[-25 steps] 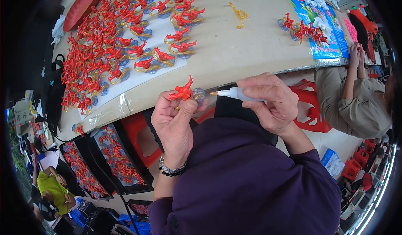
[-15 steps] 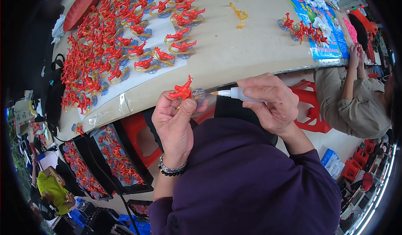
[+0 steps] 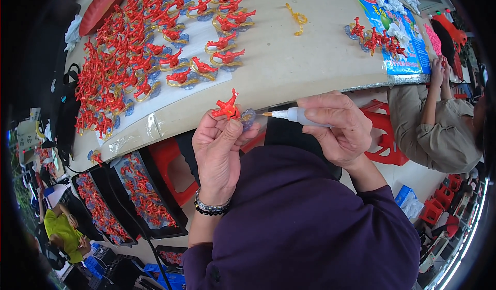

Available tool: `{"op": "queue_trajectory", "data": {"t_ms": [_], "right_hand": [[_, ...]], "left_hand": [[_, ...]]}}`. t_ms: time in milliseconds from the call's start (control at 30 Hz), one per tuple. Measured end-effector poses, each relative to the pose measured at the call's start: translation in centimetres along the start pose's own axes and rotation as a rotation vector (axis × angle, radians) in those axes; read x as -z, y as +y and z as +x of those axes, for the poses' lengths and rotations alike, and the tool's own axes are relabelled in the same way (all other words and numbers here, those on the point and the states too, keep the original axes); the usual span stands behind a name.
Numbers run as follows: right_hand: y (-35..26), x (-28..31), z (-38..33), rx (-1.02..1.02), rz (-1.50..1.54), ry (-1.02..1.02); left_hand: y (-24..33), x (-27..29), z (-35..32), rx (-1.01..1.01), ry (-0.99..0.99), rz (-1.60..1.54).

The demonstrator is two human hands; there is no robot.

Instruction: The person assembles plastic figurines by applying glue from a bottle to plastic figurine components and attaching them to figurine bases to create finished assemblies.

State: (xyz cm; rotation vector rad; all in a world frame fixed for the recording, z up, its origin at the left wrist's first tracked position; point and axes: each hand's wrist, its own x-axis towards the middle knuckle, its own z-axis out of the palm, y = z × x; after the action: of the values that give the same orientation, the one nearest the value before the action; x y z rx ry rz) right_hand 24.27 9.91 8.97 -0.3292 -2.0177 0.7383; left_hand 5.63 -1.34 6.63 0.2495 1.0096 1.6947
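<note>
Between the thumb and fingers of my left hand (image 3: 219, 140) is a small red figurine (image 3: 226, 107) with a bluish translucent base (image 3: 247, 119). My right hand (image 3: 338, 127) grips a small white squeeze bottle (image 3: 298, 116) with an amber-coloured tip. The bottle lies nearly level and its tip points left at the base, a short gap apart. Both hands are just off the table's near edge. Many similar red figurines (image 3: 170, 60) with yellow curved parts and bluish bases stand on a white sheet (image 3: 155, 96) at the left of the table.
A yellow piece (image 3: 297, 18) lies on the table (image 3: 279, 47). To the right, several figurines (image 3: 380, 39) sit by a blue printed sheet (image 3: 413, 47). A red tray (image 3: 106, 5) is at the far left. Black trays of figurines (image 3: 144, 192) and a red stool (image 3: 382, 135) stand below; a person sits at right.
My left hand has turned the figurine slightly and shifted a little to the right. The bottle has moved slightly right with my right hand, still pointing at the base.
</note>
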Motion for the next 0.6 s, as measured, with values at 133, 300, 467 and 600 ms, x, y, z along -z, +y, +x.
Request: {"op": "queue_trajectory", "data": {"t_ms": [133, 300, 467, 600], "right_hand": [[-0.4, 0.0, 0.4, 0.012, -0.002, 0.000], [-0.8, -0.6, 0.8, 0.015, -0.040, 0.057], [-0.8, -0.9, 1.0, 0.058, -0.068, 0.030], [-0.6, -1.0, 0.9, 0.087, -0.085, 0.003]], "left_hand": [[0.0, 0.0, 0.1, 0.088, -0.077, -0.061], [0.2, -0.3, 0.0, 0.169, -0.080, -0.056], [0.0, -0.3, 0.1, 0.185, -0.077, -0.036], [0.1, -0.6, 0.1, 0.204, -0.066, -0.055]]}}
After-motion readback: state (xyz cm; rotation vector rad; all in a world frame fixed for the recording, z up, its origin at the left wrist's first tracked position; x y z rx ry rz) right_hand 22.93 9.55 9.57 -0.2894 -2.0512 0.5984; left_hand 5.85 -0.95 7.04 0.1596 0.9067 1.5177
